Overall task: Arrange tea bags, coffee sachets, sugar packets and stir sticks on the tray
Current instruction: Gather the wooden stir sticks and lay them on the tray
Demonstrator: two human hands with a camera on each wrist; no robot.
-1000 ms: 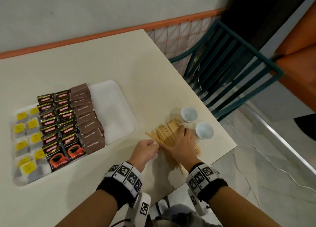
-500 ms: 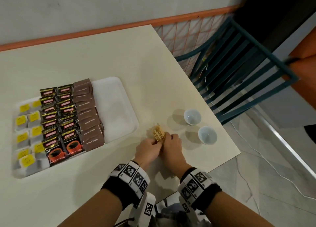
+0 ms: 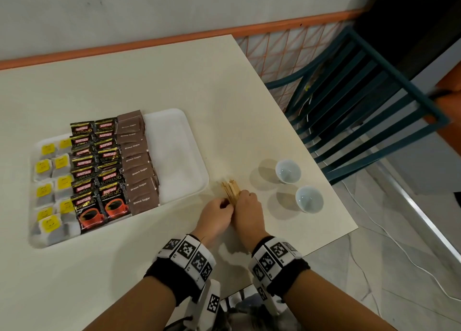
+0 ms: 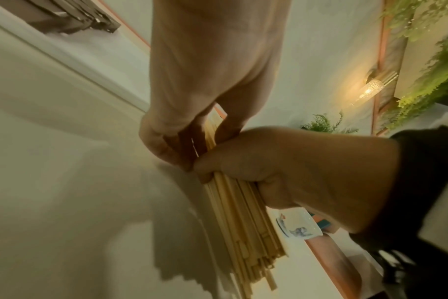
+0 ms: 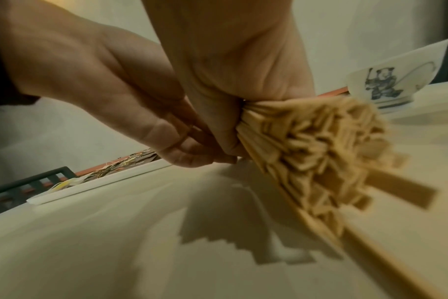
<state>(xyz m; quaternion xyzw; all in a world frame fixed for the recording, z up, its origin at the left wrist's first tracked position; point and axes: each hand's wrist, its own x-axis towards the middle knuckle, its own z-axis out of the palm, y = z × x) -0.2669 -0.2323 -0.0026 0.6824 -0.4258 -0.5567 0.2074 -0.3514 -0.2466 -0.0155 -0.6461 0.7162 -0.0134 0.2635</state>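
Both hands hold one bundle of wooden stir sticks (image 3: 230, 189) just right of the tray, tilted on end over the table. My left hand (image 3: 219, 212) grips its left side and my right hand (image 3: 247, 203) wraps its right side. The left wrist view shows the lower stick ends (image 4: 243, 222) fanned below my right hand (image 4: 269, 161). The right wrist view shows uneven stick tips (image 5: 307, 151) and my left hand (image 5: 153, 125) beside them. The white tray (image 3: 174, 156) carries columns of tea bags (image 3: 52, 176), coffee sachets (image 3: 99, 166) and brown sugar packets (image 3: 137, 161); its right strip is bare.
Two small white cups (image 3: 287, 171) (image 3: 308, 199) stand right of my hands near the table's right edge. A teal slatted chair (image 3: 361, 101) stands beyond that edge. The table's near corner (image 3: 349, 228) lies close to my right wrist.
The sticks lay spread flat on the table under my hands. Both hands have gathered them into one tight bundle, tilted it up on end and shifted it slightly left toward the tray.
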